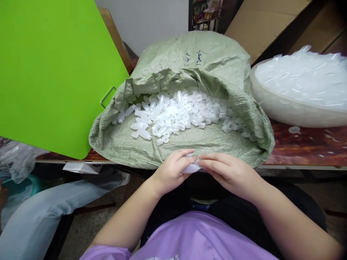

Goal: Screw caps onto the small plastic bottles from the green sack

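Just over the front lip of a pale green woven sack (195, 54), my left hand (173, 171) and my right hand (230, 173) meet. Between them is a small translucent white plastic piece (192, 168), pinched by my left hand's fingers. The fingertips of my right hand are pressed together at the piece's right end; whether they grip a second part there is hidden. Many small white plastic pieces (173, 115), some short and tubular, others longer with tapered ends, lie in a heap inside the sack's open mouth.
On the right a large translucent tub (295, 112) is heaped with white pieces, and a loose piece (294, 129) lies in front of it. A bright green board (54, 72) stands at left. Behind is cardboard (265, 25). Another person's jeans leg (48, 209) shows lower left.
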Demonstrator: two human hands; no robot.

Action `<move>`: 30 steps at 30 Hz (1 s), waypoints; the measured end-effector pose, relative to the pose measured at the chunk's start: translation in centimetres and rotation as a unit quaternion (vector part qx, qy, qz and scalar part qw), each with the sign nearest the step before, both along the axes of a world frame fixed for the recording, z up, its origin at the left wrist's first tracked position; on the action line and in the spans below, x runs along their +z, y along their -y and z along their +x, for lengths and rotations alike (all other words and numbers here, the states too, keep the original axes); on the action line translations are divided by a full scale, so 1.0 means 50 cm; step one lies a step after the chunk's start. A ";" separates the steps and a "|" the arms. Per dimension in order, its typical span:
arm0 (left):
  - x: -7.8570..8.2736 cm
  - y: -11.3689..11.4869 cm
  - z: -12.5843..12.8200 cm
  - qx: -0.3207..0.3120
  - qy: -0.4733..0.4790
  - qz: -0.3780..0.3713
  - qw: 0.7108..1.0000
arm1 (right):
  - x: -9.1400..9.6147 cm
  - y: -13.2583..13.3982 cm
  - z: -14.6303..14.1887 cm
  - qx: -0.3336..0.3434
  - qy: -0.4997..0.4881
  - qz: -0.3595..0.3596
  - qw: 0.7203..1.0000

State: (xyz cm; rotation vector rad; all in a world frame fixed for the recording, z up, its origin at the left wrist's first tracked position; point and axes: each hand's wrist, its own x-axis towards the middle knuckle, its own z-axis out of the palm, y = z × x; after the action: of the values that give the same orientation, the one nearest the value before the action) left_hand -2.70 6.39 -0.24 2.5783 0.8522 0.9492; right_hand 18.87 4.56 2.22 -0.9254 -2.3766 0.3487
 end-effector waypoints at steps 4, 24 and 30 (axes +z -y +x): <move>-0.014 -0.002 0.005 0.021 -0.015 0.014 1.000 | -0.012 -0.026 0.010 0.021 -0.020 -0.063 0.998; -0.050 0.018 -0.018 0.042 -0.005 0.168 0.985 | -0.005 -0.009 -0.011 -0.020 -0.002 -0.180 0.983; -0.034 0.036 -0.020 0.042 -0.002 0.178 0.983 | -0.005 0.021 -0.012 -0.109 0.041 -0.174 0.978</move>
State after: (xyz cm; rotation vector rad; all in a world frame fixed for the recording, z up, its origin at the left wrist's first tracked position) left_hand -3.68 4.60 -1.94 2.8596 0.8658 1.2210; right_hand 18.28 3.51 1.99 -1.3712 -2.2957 0.6652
